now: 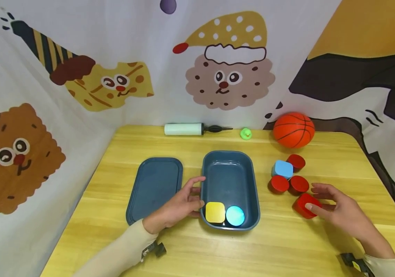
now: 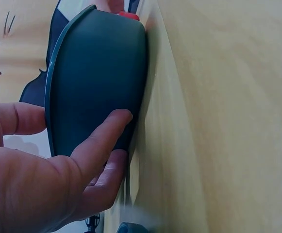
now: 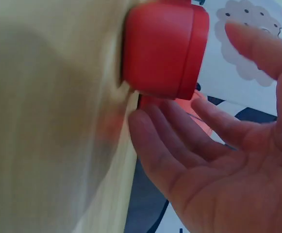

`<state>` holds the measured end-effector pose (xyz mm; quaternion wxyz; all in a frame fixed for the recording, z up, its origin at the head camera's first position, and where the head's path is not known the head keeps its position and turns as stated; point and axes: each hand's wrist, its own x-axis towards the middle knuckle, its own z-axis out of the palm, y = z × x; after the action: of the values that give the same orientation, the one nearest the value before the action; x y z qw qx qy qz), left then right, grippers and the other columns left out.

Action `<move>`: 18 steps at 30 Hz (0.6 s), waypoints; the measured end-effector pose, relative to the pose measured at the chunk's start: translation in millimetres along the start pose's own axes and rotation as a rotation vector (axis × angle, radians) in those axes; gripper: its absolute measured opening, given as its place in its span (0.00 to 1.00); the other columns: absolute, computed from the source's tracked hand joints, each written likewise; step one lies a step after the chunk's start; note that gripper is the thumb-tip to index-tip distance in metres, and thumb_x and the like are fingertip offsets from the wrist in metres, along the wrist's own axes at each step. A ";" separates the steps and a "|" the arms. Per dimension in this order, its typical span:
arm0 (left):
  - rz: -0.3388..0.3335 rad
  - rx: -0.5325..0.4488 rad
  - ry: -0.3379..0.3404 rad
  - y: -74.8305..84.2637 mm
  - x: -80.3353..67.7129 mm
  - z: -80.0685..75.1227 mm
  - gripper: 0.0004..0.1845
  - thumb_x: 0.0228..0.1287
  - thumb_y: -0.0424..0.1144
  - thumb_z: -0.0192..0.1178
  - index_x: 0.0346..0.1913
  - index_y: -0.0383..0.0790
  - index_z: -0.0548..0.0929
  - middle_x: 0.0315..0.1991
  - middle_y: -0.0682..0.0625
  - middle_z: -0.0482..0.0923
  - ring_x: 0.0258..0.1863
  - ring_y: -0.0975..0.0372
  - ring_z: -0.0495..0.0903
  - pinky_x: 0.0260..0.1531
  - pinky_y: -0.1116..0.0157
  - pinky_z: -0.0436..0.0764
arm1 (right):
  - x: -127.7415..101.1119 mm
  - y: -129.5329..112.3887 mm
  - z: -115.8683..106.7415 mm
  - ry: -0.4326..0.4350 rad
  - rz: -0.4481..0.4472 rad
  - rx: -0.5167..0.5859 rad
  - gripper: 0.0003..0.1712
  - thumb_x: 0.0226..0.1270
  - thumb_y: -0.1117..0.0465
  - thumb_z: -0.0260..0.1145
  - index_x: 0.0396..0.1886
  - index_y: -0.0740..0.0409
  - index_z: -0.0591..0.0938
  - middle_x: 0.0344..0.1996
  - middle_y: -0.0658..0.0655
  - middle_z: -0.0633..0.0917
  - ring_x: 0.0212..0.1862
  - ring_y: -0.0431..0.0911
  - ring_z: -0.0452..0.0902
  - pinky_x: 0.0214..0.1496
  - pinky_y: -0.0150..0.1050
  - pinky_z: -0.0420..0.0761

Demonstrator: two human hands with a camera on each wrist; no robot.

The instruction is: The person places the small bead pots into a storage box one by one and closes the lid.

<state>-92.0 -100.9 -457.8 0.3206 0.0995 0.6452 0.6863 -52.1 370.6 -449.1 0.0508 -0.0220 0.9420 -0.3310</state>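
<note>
My left hand (image 1: 178,206) is at the left side of a dark blue rectangular container (image 1: 231,157), its fingers resting along the outer wall and one digit at the rim. Inside, at the near end, lie a yellow rounded-square box (image 1: 215,212) and a light blue round one (image 1: 235,216). On the right, my right hand (image 1: 339,209) surrounds a small red rounded-square box (image 1: 305,206) with a lid (image 3: 195,51). Its thumb stands off the lid in the right wrist view, and the other fingers (image 3: 155,145) are spread beside the box.
Beyond the red box cluster several red round boxes (image 1: 299,185) and a light blue box (image 1: 283,169). The matching dark blue lid (image 1: 156,184) lies left of the container. At the back are a hand pump (image 1: 183,129), a green duck (image 1: 246,134) and a small basketball (image 1: 293,130).
</note>
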 end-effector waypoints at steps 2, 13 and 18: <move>-0.001 -0.004 -0.001 -1.2 0.3 -0.2 0.39 0.71 0.28 0.53 0.78 0.56 0.51 0.70 0.32 0.59 0.56 0.51 0.79 0.44 0.51 0.85 | -0.8 3.8 1.9 -0.043 0.021 -0.027 0.46 0.58 0.40 0.73 0.68 0.60 0.68 0.59 0.65 0.77 0.55 0.58 0.77 0.41 0.27 0.80; -0.001 0.006 -0.003 -2.0 0.4 -0.2 0.39 0.70 0.29 0.53 0.77 0.57 0.51 0.69 0.33 0.60 0.56 0.52 0.79 0.45 0.49 0.84 | -3.2 2.1 5.7 -0.086 0.031 -0.047 0.49 0.49 0.38 0.78 0.63 0.63 0.72 0.56 0.65 0.79 0.53 0.57 0.78 0.42 0.32 0.85; -0.006 0.012 0.001 -2.3 0.3 -1.2 0.39 0.70 0.29 0.53 0.77 0.58 0.52 0.69 0.33 0.60 0.55 0.52 0.79 0.45 0.47 0.84 | -4.2 5.3 5.7 -0.082 0.007 -0.026 0.42 0.52 0.41 0.78 0.61 0.59 0.75 0.53 0.61 0.81 0.46 0.39 0.79 0.40 0.31 0.85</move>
<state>-92.2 -101.8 -460.2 0.3220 0.0990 0.6496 0.6816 -47.4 371.6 -456.5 0.0904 -0.0327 0.9433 -0.3176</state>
